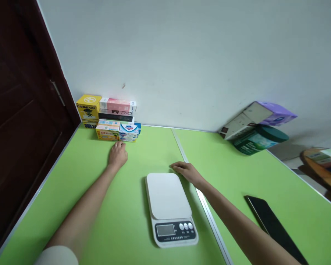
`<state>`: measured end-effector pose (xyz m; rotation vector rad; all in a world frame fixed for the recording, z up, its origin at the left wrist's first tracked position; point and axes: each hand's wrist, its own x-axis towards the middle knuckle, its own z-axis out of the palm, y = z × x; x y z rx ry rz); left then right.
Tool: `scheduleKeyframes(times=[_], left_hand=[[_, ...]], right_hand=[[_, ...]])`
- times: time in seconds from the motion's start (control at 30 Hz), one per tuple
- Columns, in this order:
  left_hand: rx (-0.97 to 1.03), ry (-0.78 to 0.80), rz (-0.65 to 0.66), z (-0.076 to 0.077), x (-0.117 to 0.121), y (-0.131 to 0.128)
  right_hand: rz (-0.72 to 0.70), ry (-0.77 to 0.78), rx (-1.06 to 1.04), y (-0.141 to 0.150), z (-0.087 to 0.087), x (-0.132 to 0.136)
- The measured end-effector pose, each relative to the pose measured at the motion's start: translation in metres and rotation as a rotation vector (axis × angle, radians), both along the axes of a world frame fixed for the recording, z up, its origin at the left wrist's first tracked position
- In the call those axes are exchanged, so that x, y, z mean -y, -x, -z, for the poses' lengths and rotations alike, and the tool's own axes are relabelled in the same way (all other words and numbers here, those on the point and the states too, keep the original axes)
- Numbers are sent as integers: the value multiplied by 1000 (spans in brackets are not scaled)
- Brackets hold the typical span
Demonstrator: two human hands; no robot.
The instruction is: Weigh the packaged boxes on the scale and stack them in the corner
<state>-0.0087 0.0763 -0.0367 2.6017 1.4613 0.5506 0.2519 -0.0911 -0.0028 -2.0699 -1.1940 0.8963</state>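
My left hand [117,154] reaches far forward over the green table [105,206]. Its fingertips come right up to a small white and blue box [128,132] at the front of a stack of boxes. The fingers point away and look loosely curled, holding nothing. My right hand [186,172] lies flat on the table at the far right corner of a white kitchen scale [168,204], fingers stretched out to the left and empty. The scale's weighing plate is bare, and its display and three buttons face me.
Beside the blue box lies an orange and green box [107,131]. Behind them stand a yellow box [88,107] and pink and dark boxes [117,109]. A dark door [19,121] is at left. Tissue packs [257,121] and a green tub [257,140] are at far right, with a black phone [273,225] nearer.
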Motion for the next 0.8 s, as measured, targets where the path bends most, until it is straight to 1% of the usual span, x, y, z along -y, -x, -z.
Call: scheduleKeyframes(times=[0.17, 0.3, 0.4, 0.47, 0.5, 0.57, 0.6, 0.63, 0.67, 0.7, 0.73, 0.77, 0.8], left_hand=[[18, 7, -6, 3, 1, 0], [77, 22, 6, 3, -4, 2], [162, 42, 38, -2, -4, 3], [228, 52, 69, -9, 8, 2], [268, 60, 72, -12, 20, 2], [348, 89, 49, -14, 59, 4], [483, 203, 3, -13, 84, 6], [575, 357, -50, -10, 111, 8], [622, 519, -90, -6, 139, 10], [623, 672, -97, 1, 164, 11], [621, 773, -114, 8, 186, 11], [611, 847, -127, 15, 204, 11], [596, 880, -135, 22, 216, 10]], right_hand=[[-31, 9, -53, -6, 2, -1], [-73, 9, -63, -7, 2, -1], [-98, -6, -59, -5, -2, 3], [-116, -25, -68, -4, -6, 8], [-127, -34, -79, -4, -8, 11], [-161, -44, -123, -4, -13, 18], [-185, -46, -155, -3, -14, 23], [-209, -47, -192, -3, -15, 28], [-226, -49, -234, -3, -16, 33], [-239, -48, -279, -4, -16, 39], [-242, -47, -325, -4, -16, 45], [-241, -48, -366, -6, -16, 51], [-244, -45, -397, -8, -17, 57]])
